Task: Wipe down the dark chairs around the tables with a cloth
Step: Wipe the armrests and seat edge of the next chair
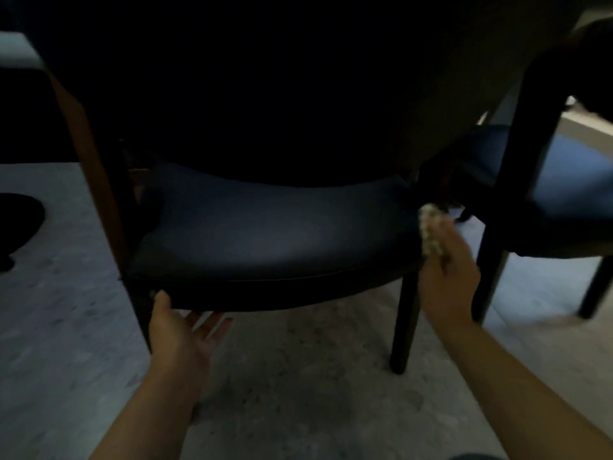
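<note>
A dim view looks down from head height at a dark chair [265,234] with a padded, slightly glossy navy seat that fills the middle of the scene, its front edge curving toward the viewer. The space above the seat is almost black, so the chair's back and whatever stands behind it cannot be made out. The person's left hand [185,330] reaches in from the lower left with the palm turned up and the fingers straight and spread, sliding under the front left corner of the seat; the thumb rests against the seat's front rim. It holds nothing. The right hand [447,280] comes in from the lower right and grips a bunched, pale patterned cloth [429,232], which it presses against the right edge of the seat, just above the chair's front right leg [403,330]. Close beside it on the right stands a second chair [564,200] of the same dark kind, its blue seat catching more light. Both chairs stand on a mottled grey floor [298,410]. A black rounded shape, too dark to identify, lies at the far left edge.
</note>
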Demonstrator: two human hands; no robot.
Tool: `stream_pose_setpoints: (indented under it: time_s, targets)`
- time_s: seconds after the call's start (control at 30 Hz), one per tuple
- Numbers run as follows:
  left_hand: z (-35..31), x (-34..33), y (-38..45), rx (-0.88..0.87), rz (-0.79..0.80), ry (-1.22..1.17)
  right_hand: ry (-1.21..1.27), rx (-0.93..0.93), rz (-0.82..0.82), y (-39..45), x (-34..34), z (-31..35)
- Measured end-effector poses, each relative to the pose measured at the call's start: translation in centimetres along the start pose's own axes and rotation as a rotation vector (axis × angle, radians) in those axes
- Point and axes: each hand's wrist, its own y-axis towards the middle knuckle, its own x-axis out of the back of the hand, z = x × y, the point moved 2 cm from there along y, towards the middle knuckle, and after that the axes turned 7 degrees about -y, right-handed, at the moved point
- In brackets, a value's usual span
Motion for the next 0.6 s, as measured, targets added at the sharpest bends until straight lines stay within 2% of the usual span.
stream_pose_setpoints:
  time_s: [0.07,0.17,0.3,0.4,0.5,0.6]
  targets:
    - [0.5,-0.3,0.1,0.044,0.009,-0.037,0.096,-0.408,-0.126,3.3,0.4,-1.5]
    - [0.6,-0.3,0.2,0.053,-0.003,-0.029,0.207,-0.717,-0.034,4.9,-0.6,-2.6]
    - [0.5,0.0,0.5,0.044,0.001,-0.006,0.332,-0.853,-0.013,3.4,-1.1,-2.5]
    - [0.7,0.0,0.6,0.022,-0.006,0.011,0.351,-0.900,-0.171,0.7,-2.7,-1.2]
    - [0.9,0.1,0.4,0.004,-0.003,0.035,0.528,-0.993,-0.378,-0.9,-4.5,0.8]
    - [0.8,0.3,0.3,0.040,0.005,0.049,0.472,-1.040,-0.419,0.8,-4.6,1.3]
